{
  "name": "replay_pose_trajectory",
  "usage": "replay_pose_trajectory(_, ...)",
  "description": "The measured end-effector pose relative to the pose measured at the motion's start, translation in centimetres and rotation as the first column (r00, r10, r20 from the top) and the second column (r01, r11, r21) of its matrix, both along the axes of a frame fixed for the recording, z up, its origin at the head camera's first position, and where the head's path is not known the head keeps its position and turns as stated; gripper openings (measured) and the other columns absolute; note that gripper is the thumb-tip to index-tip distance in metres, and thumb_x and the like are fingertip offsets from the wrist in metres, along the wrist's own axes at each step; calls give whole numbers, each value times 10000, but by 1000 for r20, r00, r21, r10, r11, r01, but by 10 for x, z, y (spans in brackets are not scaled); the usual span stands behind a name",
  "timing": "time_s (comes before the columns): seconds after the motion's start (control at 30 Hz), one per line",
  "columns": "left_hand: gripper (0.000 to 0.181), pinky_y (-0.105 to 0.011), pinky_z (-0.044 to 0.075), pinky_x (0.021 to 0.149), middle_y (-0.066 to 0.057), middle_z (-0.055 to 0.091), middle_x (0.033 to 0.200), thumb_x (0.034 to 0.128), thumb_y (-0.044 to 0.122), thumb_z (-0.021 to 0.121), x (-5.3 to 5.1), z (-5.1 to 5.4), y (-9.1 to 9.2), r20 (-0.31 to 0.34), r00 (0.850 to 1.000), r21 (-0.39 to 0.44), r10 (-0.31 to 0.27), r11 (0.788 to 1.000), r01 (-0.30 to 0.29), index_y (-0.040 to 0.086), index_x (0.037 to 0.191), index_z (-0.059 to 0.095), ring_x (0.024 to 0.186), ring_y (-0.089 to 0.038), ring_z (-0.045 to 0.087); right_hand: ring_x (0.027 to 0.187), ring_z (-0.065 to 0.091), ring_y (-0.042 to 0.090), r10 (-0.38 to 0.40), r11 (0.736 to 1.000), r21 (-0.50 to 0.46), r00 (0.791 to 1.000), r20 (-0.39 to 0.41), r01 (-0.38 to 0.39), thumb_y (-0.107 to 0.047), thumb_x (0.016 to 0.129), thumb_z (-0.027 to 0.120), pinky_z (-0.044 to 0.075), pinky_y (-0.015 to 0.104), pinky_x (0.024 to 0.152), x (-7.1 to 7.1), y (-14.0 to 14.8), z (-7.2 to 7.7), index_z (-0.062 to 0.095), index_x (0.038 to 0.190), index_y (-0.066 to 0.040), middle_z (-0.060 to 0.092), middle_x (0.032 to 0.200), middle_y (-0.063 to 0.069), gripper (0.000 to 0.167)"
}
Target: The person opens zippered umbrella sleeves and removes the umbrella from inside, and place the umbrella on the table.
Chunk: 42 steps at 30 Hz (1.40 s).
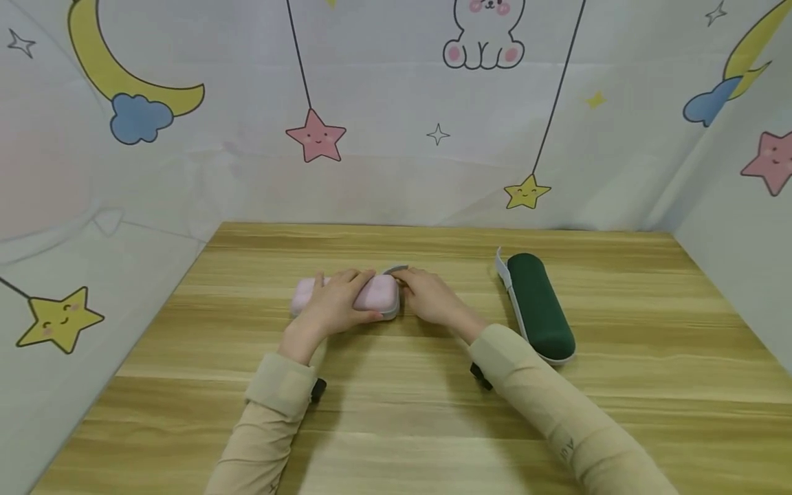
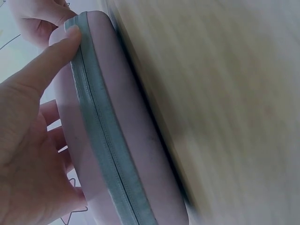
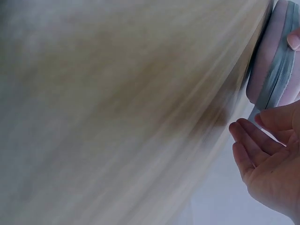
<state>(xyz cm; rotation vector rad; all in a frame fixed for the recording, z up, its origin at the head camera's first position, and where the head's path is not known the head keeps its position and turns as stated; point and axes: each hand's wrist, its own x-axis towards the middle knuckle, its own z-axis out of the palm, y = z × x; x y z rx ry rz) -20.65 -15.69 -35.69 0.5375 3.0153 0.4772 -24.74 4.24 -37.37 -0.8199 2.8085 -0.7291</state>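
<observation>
The head camera looks forward and down over the wood-grain tabletop [image 1: 396, 419]; both tilted wrist views share the pink zippered case [image 2: 104, 119], the left nearer.

The left hand [image 2: 28, 140] rests its thumb on the grey-green fabric zip band [image 2: 101, 108] of a long, rounded pink case [image 2: 129, 101]. The right hand [image 2: 40, 18] shows at its upper end.

Behind a light-brown, wood-grained table [image 1: 650, 309] hangs a softly creased white backdrop [image 1: 383, 182], wrapping round both sides and printed with yellow crescent moons [image 1: 102, 69], blue clouds [image 1: 141, 119], smiling pink and yellow stars [image 1: 316, 137], some on dark strings [image 1: 300, 55], and a seated white animal [image 1: 489, 31].
</observation>
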Motion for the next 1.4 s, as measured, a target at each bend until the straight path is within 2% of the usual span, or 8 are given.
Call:
replay_pose_trajectory(0.27,799,-744,145,1079,-162,481,1436,808,459,718,0,2,0,-8,1000,-5,-15,1000,15,132,1466,404,1353,-372,425,1288,524,270,11,997,-82,1000,9,-10,-58,1006,435,425,405,1080,-6,-7,-3,535,1341,-33,574,1350,119,350)
replay_pose_trajectory(0.5,793,-744,161,1073,-156,487,1432,804,456,720,0,1,0,-15,1000,-3,-13,1000,13,137,1462,412,1344,-376,435,1237,564,282,15,997,-81,1000,8,-14,-21,993,435,451,402,1052,-11,-13,-5,556,1308,-4,610,1288,151,339)
replay_pose_trajectory(0.7,781,-733,180,1076,-154,492,1430,800,449,726,1,2,1,-19,1000,-5,-9,1000,8,131,1450,430,1341,-387,435,1242,559,284,5,998,-68,999,33,-3,13,973,428,445,408,1057,-13,-17,-6,551,1315,1,607,1293,156,363)
replay_pose_trajectory(0.87,766,-726,185,1081,-147,502,1422,794,448,733,0,1,1,-31,1000,-1,-4,1000,4,136,1435,450,1343,-385,432,1255,547,295,-11,995,-96,998,60,17,62,923,431,442,415,1059,-17,-20,-8,554,1312,13,599,1308,170,411)
replay_pose_trajectory(1.03,762,-727,189,1078,-146,514,1409,790,439,742,-1,0,3,-33,999,0,-1,1000,1,138,1429,459,1340,-383,437,1292,514,304,-26,988,-149,993,116,43,102,862,426,416,423,1084,-20,-22,-8,558,1310,14,577,1338,179,476)
replay_pose_trajectory(1.17,765,-725,187,1080,-146,512,1412,792,440,741,-1,-1,3,-31,1000,-1,1,1000,-1,142,1435,453,1343,-380,433,1336,466,317,-35,979,-190,980,198,73,100,852,415,377,436,1116,-22,-23,-7,538,1330,20,539,1378,190,499)
replay_pose_trajectory(1.3,762,-720,187,1084,-142,514,1411,788,443,743,-2,-1,3,-35,999,0,4,1000,-5,148,1431,459,1346,-375,431,1353,437,334,-12,968,-237,961,276,80,97,862,387,364,453,1123,-24,-23,-5,506,1356,28,512,1399,201,513)
replay_pose_trajectory(1.4,762,-718,188,1086,-140,515,1410,789,443,742,-2,0,2,-33,999,-3,6,1000,-6,149,1431,458,1346,-374,431,1354,430,335,7,963,-260,955,295,73,103,865,370,361,457,1123,-26,-23,-5,505,1359,22,513,1396,198,518)
